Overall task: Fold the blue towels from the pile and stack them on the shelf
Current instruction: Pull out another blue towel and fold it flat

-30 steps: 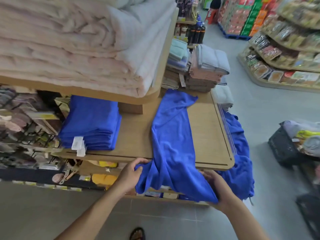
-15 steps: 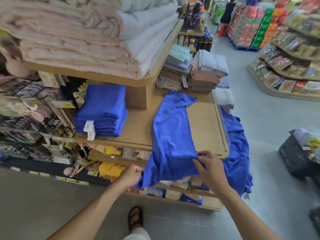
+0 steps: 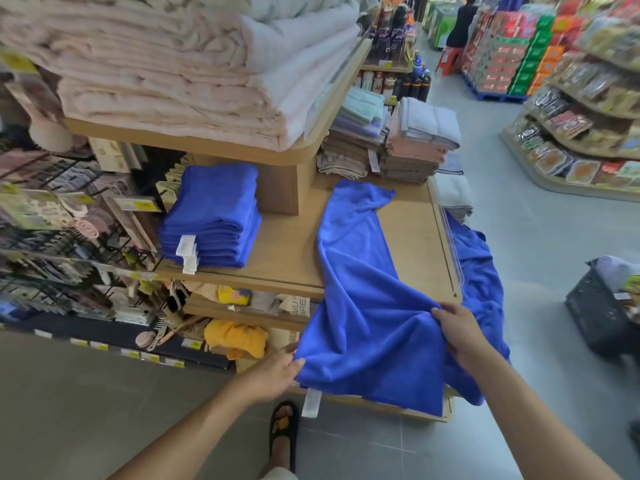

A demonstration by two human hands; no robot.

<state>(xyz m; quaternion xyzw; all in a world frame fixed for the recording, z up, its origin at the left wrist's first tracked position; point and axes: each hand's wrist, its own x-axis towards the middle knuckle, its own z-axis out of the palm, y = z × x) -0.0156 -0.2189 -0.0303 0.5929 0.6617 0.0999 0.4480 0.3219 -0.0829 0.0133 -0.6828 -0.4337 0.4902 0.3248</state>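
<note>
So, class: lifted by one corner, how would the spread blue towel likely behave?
Probably floppy: the blue towel drapes over the shelf edge and wrinkles where the right hand pinches it. Likely light: the left hand holds its hanging corner by a mere pinch.

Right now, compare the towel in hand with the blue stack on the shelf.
The handled towel lies unfolded; the stack is folded. The handled towel hangs over the shelf edge; the stack sits wholly on it. Left hand and right hand hold the handled towel; none touches the stack. Both are blue.
</note>
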